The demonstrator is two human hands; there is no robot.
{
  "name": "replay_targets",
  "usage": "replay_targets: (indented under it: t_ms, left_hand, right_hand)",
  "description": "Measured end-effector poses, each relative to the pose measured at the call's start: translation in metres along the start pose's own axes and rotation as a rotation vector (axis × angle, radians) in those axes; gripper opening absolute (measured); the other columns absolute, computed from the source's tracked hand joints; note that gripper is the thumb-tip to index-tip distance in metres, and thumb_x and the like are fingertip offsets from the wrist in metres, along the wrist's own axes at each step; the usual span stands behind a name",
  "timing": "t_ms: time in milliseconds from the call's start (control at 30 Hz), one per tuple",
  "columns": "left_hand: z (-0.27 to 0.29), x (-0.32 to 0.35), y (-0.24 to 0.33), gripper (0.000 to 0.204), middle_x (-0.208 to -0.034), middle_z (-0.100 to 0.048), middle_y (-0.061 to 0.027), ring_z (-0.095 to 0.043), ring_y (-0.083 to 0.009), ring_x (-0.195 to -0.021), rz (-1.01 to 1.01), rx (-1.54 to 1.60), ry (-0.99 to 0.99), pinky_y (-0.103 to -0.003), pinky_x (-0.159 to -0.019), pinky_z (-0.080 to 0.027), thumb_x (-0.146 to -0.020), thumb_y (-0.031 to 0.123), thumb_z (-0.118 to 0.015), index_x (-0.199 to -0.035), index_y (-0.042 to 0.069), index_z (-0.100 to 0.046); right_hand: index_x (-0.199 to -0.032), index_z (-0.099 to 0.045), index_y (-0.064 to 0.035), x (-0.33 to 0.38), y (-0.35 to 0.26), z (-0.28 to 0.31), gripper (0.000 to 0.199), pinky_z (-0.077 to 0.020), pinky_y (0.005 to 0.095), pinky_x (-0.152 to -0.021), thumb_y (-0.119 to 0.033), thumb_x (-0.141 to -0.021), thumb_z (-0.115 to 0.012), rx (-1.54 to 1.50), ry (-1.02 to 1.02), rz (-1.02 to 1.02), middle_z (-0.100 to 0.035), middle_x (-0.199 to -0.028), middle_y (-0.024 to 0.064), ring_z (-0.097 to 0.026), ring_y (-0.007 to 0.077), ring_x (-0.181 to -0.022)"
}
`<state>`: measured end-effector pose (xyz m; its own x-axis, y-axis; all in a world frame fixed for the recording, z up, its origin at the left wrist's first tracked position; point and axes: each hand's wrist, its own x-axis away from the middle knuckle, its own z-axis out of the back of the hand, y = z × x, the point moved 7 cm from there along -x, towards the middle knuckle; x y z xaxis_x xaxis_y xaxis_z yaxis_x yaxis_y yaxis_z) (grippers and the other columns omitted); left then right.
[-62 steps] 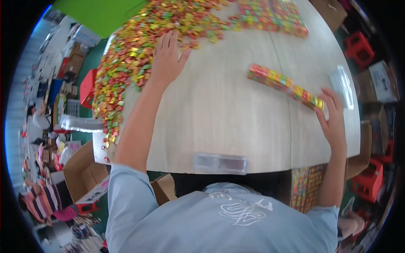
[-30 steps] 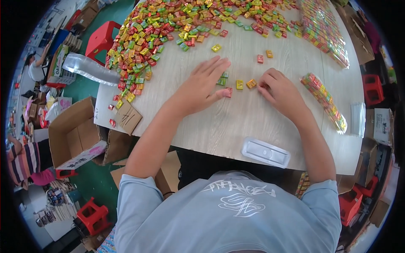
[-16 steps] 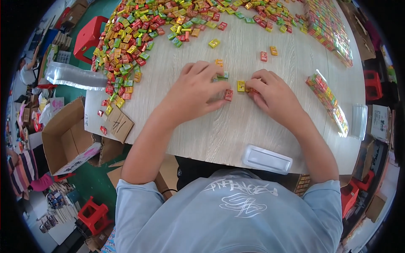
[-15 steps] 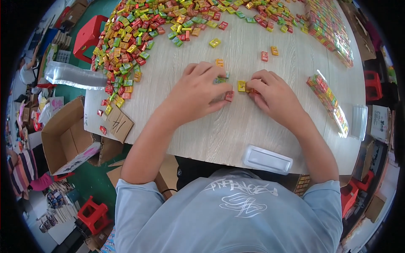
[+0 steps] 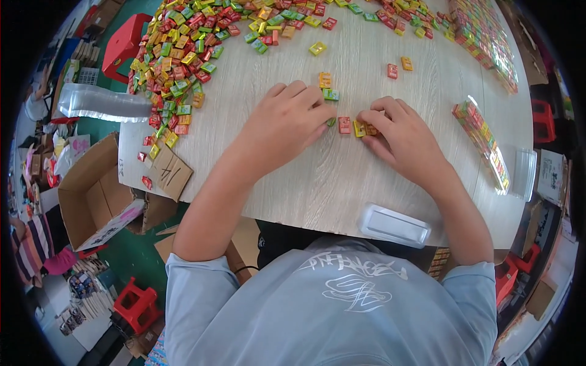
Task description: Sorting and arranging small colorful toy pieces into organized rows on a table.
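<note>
Small wrapped candy packets lie between my hands on the pale wood-grain table [image 5: 293,201]. My left hand [image 5: 284,128] pinches a green packet [image 5: 331,122], mostly hidden by its fingertips. Just right of it a red packet [image 5: 345,125] lies flat, with a yellow packet [image 5: 359,129] beside it. My right hand [image 5: 400,134] has its thumb and fingers closed around an orange packet [image 5: 370,129] at the row's right end. Beyond my left fingers are another green packet [image 5: 331,94] and an orange-yellow packet [image 5: 325,79].
A big heap of mixed packets [image 5: 183,55] covers the far left. Filled clear packs [image 5: 482,43] stand far right, with one filled tray [image 5: 482,143] nearer. An empty plastic tray [image 5: 395,225] lies at the front edge. Left are stacked clear trays [image 5: 104,102] and a cardboard box [image 5: 91,195].
The red packet has left my left fingers and now lies against the yellow one. My left hand has gone to a green packet. My right hand stays at the row's right end.
</note>
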<state>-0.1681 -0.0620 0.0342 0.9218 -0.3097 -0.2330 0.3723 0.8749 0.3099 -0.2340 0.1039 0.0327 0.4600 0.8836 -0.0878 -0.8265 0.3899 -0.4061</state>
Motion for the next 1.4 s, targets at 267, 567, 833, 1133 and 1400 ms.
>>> replay_targets:
  t_ms: [267,567,833,1133,1400]
  left_hand:
    - [-0.005,0.002,0.008,0.032,-0.115,-0.066,-0.0090,-0.064,-0.0322,-0.108,-0.069,0.210,0.026,-0.044,-0.097,-0.052,-0.083,0.001,-0.073,-0.113,0.007,-0.069]
    - [-0.009,0.002,0.026,0.037,-0.116,-0.065,-0.0119,-0.063,-0.0306,-0.111,-0.116,0.136,0.045,-0.041,-0.098,-0.052,-0.084,0.001,-0.065,-0.121,-0.001,-0.063]
    - [-0.011,0.016,0.047,0.049,-0.124,-0.065,-0.0109,-0.063,-0.0310,-0.116,-0.062,0.073,-0.128,-0.042,-0.103,-0.050,-0.083,0.001,-0.070,-0.131,0.007,-0.060]
    - [0.009,0.051,0.009,0.044,-0.131,-0.061,-0.0098,-0.058,-0.0326,-0.121,0.316,-0.157,0.046,-0.048,-0.102,-0.046,-0.090,0.021,-0.076,-0.131,0.012,-0.064]
    - [0.004,0.048,0.033,0.039,-0.122,-0.060,-0.0029,-0.056,-0.0238,-0.115,0.124,-0.254,0.084,-0.042,-0.096,-0.047,-0.088,0.022,-0.077,-0.125,0.015,-0.066]
  right_hand:
    - [-0.122,-0.065,-0.0089,-0.004,-0.006,-0.004,0.036,-0.0520,0.0432,-0.095,-0.013,-0.088,-0.076,0.000,0.010,0.000,-0.060,-0.115,0.0114,-0.062,0.0327,-0.107]
    - [-0.122,-0.067,-0.0082,-0.003,-0.005,-0.006,0.037,-0.0518,0.0431,-0.095,-0.013,-0.087,-0.077,-0.009,-0.001,-0.018,-0.059,-0.114,0.0115,-0.062,0.0321,-0.107]
    - [-0.123,-0.066,-0.0082,0.015,-0.014,-0.006,0.037,-0.0524,0.0437,-0.094,-0.015,-0.088,-0.078,-0.037,-0.070,-0.036,-0.060,-0.117,0.0121,-0.063,0.0328,-0.108]
    - [-0.128,-0.062,-0.0074,-0.017,0.056,0.029,0.031,-0.0530,0.0428,-0.095,-0.022,-0.101,-0.065,0.253,0.311,-0.093,-0.062,-0.121,0.0121,-0.064,0.0336,-0.112]
    - [-0.117,-0.064,-0.0047,0.010,0.049,0.022,0.019,-0.0525,0.0409,-0.093,-0.014,-0.100,-0.063,0.094,0.093,-0.126,-0.062,-0.116,0.0118,-0.064,0.0317,-0.109]
